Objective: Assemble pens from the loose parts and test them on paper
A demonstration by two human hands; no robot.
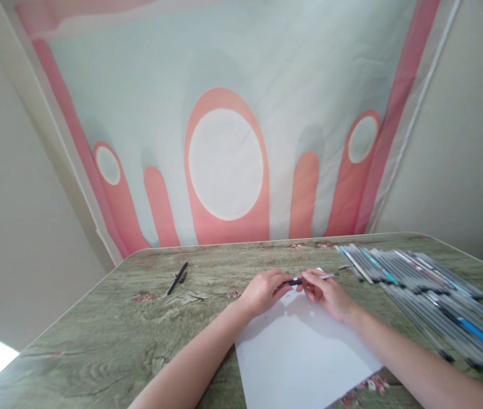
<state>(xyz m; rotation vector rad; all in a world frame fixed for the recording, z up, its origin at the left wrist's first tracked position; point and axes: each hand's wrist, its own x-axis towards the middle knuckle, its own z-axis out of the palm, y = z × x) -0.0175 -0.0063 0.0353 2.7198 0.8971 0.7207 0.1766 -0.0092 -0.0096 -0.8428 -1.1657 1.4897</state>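
Note:
Over the top of a white sheet of paper [296, 352], my two hands meet on a slim pen [295, 282]. My left hand [264, 292] is closed on its dark end, thumb and fingers pinched together. My right hand [325, 294] grips the lighter part, and a pale grey length with a dark tip sticks out past its fingers to the right. Fingers cover much of the pen, so whether it is one piece or two I cannot tell. Small dark marks show on the paper just below the hands.
Several grey-barrelled pens or refills [420, 272], a few blue, lie in overlapping rows on the wood-patterned table [109, 329] at the right. A black pen [177, 278] and a small dark piece [183, 276] lie at the left. A pink-and-grey patterned cloth [241, 68] hangs behind.

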